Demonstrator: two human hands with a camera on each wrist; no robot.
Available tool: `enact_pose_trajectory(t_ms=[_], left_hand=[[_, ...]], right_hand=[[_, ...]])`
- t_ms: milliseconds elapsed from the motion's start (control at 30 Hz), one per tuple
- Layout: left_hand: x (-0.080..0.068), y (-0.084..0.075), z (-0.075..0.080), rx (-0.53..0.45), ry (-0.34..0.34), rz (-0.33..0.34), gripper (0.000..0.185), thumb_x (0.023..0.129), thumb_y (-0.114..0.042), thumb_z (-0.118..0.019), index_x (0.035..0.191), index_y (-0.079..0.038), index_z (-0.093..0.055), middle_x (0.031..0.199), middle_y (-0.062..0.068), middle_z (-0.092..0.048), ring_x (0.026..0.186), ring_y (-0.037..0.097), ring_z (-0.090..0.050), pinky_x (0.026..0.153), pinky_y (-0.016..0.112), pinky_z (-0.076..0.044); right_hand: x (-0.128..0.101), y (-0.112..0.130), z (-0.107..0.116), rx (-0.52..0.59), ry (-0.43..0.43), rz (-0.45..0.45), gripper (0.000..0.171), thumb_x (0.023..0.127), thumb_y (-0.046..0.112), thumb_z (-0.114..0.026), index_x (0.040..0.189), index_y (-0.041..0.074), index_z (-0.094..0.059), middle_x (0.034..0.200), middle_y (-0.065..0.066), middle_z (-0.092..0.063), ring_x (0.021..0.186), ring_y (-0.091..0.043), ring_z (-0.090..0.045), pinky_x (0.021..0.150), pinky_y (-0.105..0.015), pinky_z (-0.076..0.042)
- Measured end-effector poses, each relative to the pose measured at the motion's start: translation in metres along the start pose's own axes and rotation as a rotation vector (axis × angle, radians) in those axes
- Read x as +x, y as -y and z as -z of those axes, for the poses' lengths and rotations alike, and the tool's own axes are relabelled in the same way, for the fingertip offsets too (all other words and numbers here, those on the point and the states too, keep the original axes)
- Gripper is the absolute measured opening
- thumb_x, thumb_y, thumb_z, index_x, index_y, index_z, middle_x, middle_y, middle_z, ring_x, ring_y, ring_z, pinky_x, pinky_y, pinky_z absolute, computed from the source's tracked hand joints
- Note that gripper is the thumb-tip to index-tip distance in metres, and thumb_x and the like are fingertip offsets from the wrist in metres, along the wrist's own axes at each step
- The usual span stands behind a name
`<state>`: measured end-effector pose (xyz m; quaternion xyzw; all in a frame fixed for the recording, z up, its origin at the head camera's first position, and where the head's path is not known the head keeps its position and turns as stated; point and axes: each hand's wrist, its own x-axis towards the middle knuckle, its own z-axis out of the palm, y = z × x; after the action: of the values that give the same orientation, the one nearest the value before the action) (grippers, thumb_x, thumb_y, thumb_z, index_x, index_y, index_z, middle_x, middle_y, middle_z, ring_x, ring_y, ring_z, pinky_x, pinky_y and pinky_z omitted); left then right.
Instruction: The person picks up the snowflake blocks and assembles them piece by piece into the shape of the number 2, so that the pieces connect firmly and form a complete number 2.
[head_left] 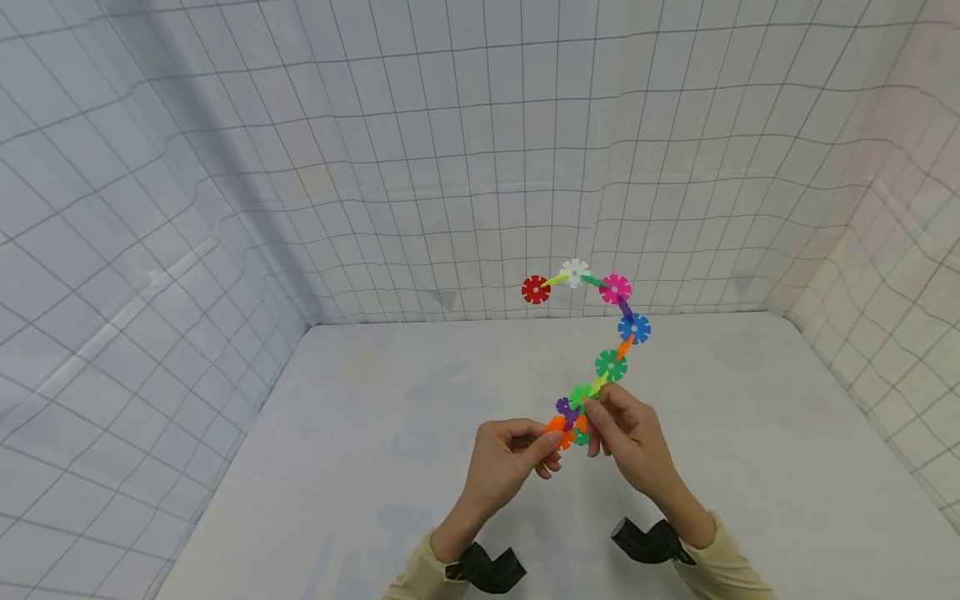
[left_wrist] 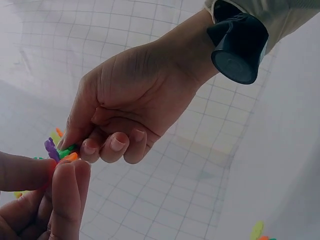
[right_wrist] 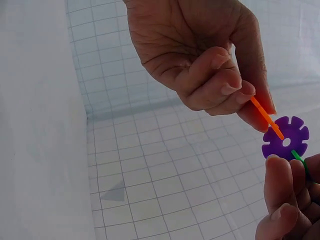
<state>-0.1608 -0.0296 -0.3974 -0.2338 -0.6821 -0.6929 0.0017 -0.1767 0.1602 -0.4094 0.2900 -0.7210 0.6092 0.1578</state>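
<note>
Chain [head_left: 611, 365] of discs pinched at its base by L hand [head_left: 510, 462] & R hand [head_left: 630, 442]; unsupported top could snap off w/ twisting.

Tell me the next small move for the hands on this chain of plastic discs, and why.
Probably press the orange disc further into the purple disc. The left hand pinches the orange disc edge-on against the purple one, while the right hand grips the lower end of the chain, which rises to a red disc. Whether the slot is fully seated cannot be told.
</note>
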Motion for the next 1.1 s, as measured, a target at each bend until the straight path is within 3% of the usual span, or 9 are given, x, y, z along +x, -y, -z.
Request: enact_pose_trajectory(t_ms=[200, 433, 567, 700, 833, 933, 1100], left_hand=[[0.001, 0.015, 0.001, -0.041, -0.016, -0.001, 0.013, 0.089, -0.003, -0.066, 0.086, 0.010, -0.069, 0.069, 0.020, -0.065, 0.056, 0.024, -0.066, 0.054, 0.037, -0.055], [0.002, 0.019, 0.001, -0.061, 0.026, -0.061, 0.011, 0.090, 0.002, -0.062, 0.087, 0.011, -0.067, 0.071, 0.023, -0.064, 0.059, 0.043, -0.063, 0.054, 0.040, -0.055], [0.003, 0.018, 0.002, -0.033, 0.054, -0.045, 0.011, 0.090, 0.001, -0.062, 0.086, 0.009, -0.068, 0.071, 0.021, -0.065, 0.060, 0.040, -0.064, 0.054, 0.039, -0.055], [0.005, 0.014, 0.005, 0.049, 0.085, -0.047, 0.010, 0.090, 0.000, -0.063, 0.084, 0.007, -0.068, 0.072, 0.019, -0.065, 0.060, 0.024, -0.065, 0.054, 0.037, -0.055], [0.006, 0.000, 0.008, 0.123, 0.104, -0.031, 0.009, 0.089, 0.001, -0.063, 0.088, 0.007, -0.068, 0.077, 0.020, -0.065, 0.063, 0.011, -0.064, 0.057, 0.037, -0.055], [0.006, -0.012, 0.011, 0.146, 0.103, 0.016, 0.010, 0.088, 0.000, -0.065, 0.094, 0.007, -0.068, 0.082, 0.021, -0.067, 0.065, 0.009, -0.063, 0.060, 0.037, -0.055], [0.006, -0.018, 0.013, 0.164, 0.087, 0.063, 0.011, 0.087, -0.002, -0.066, 0.096, 0.006, -0.068, 0.083, 0.020, -0.068, 0.065, 0.011, -0.064, 0.061, 0.035, -0.055]], right_hand=[[-0.001, -0.001, 0.000, -0.002, 0.006, -0.024, 0.022, 0.094, -0.009, -0.048, 0.079, 0.007, -0.047, 0.059, 0.000, -0.052, 0.047, -0.014, -0.052, 0.038, -0.027, -0.040], [0.001, -0.004, 0.006, 0.034, 0.022, -0.014, 0.022, 0.096, -0.009, -0.044, 0.079, 0.005, -0.047, 0.061, -0.005, -0.052, 0.046, -0.015, -0.051, 0.039, -0.031, -0.038], [0.002, -0.004, 0.008, 0.050, 0.047, -0.036, 0.021, 0.096, -0.008, -0.044, 0.080, 0.005, -0.048, 0.062, -0.006, -0.052, 0.047, -0.016, -0.052, 0.040, -0.030, -0.040], [0.003, -0.002, 0.009, 0.051, 0.066, -0.045, 0.020, 0.097, -0.007, -0.043, 0.082, 0.005, -0.049, 0.063, -0.006, -0.052, 0.047, -0.016, -0.051, 0.041, -0.030, -0.041], [0.003, -0.003, 0.010, 0.026, 0.078, -0.034, 0.020, 0.096, -0.008, -0.044, 0.082, 0.005, -0.050, 0.062, -0.006, -0.052, 0.047, -0.016, -0.050, 0.041, -0.030, -0.040], [0.003, 0.000, 0.010, -0.010, 0.080, -0.037, 0.021, 0.095, -0.010, -0.044, 0.081, 0.004, -0.050, 0.060, -0.006, -0.052, 0.047, -0.015, -0.049, 0.040, -0.030, -0.039], [0.007, 0.018, 0.007, -0.054, 0.089, -0.062, 0.020, 0.095, -0.010, -0.045, 0.080, 0.003, -0.049, 0.059, -0.007, -0.052, 0.047, -0.014, -0.048, 0.040, -0.028, -0.038]])
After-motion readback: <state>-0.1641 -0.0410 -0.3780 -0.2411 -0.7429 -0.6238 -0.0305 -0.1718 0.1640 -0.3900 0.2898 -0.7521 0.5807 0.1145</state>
